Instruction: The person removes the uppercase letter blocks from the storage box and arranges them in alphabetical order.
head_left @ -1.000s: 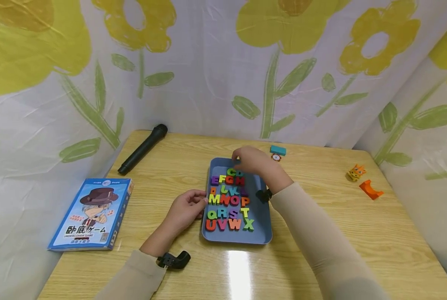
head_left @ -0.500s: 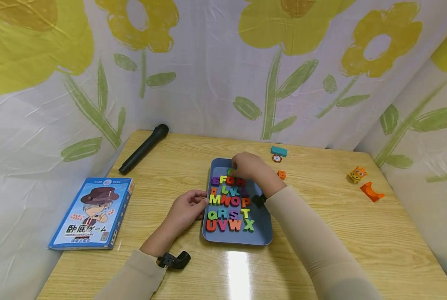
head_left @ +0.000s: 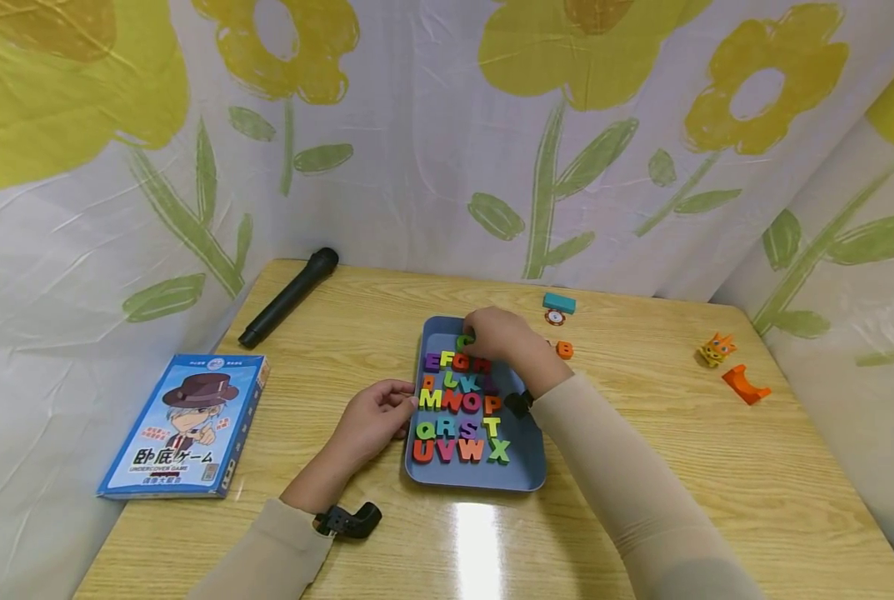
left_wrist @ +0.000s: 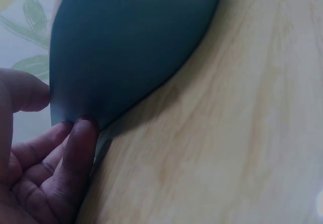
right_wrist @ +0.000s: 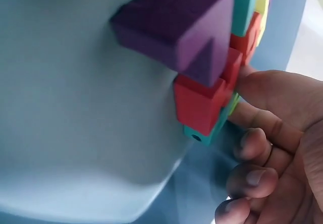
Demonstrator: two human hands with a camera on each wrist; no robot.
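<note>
Nearest, the red U [head_left: 422,451] and green X [head_left: 498,451] end the front row of the tray [head_left: 531,475], which stands on the wooden table [head_left: 372,333]. The left hand [head_left: 375,417] grips the tray's left edge between thumb and bent fingers. The tray appears light, stiff and smooth, and would probably slide if pushed; steady it by the rim. Further in, rows of thick block letters [head_left: 429,400] lie flat. Judge them rigid, light and unlikely to break, with smooth faces that may slip; pinch one piece by opposed side walls, since tight spacing could drag its neighbours. At the far rows, the right hand [head_left: 495,333] has its thumb beside a red letter [right_wrist: 199,103] and its index finger near the green C [head_left: 464,342]; its fingers are bent, but whether they grasp a piece cannot be told. Beyond the tray's right side, the orange B [head_left: 564,349] lies on the table; farther back are a round chip [head_left: 555,317] and a teal block [head_left: 559,302].
</note>
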